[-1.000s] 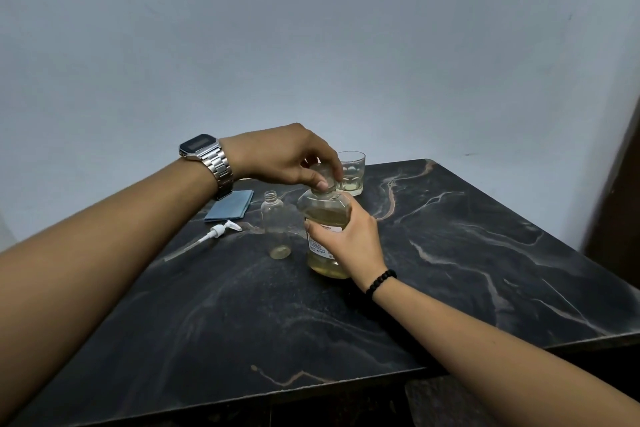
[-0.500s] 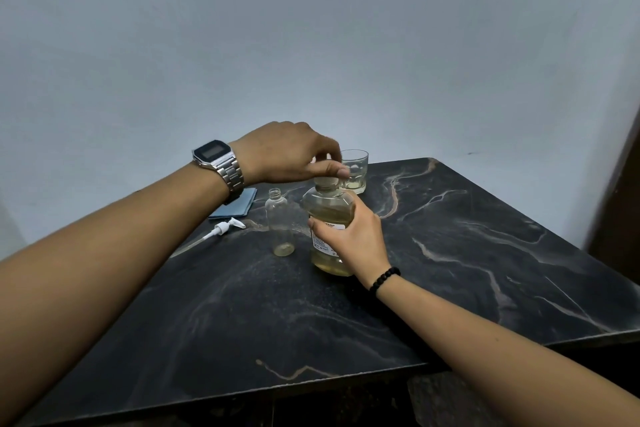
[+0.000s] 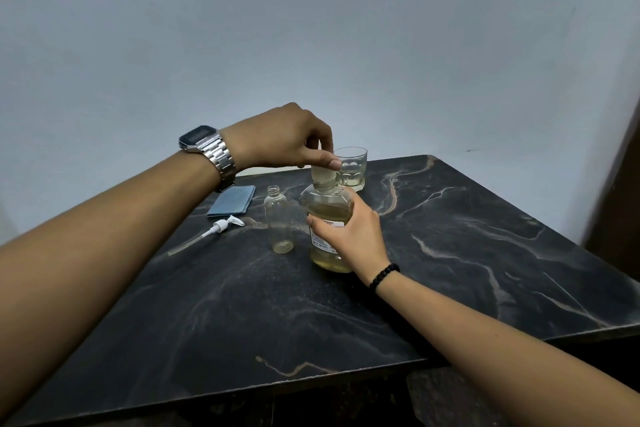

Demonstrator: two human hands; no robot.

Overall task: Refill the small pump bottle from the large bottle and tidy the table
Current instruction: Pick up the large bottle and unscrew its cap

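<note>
The large bottle [image 3: 327, 218] stands toward the tabletop's far edge, beside the uncapped small bottle [image 3: 279, 218]. Partly full, it looks weighty and slick, best gripped round the body. The right hand [image 3: 349, 232] wraps it; the left hand [image 3: 284, 140], arched above, pinches the cap [image 3: 322, 174].

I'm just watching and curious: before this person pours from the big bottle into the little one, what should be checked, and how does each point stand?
1. Small bottle open, pump off: ok; the pump head lies on the table.
2. Small bottle upright, beside the large bottle: ok.
3. Large bottle steadied: ok; the right hand grips its body.
4. Large bottle's cap removed: not ok; the left hand grips it at the neck.
5. Cap loosened: cannot tell.
6. Wiping cloth near: ok; a blue cloth lies behind the pump head.
</note>
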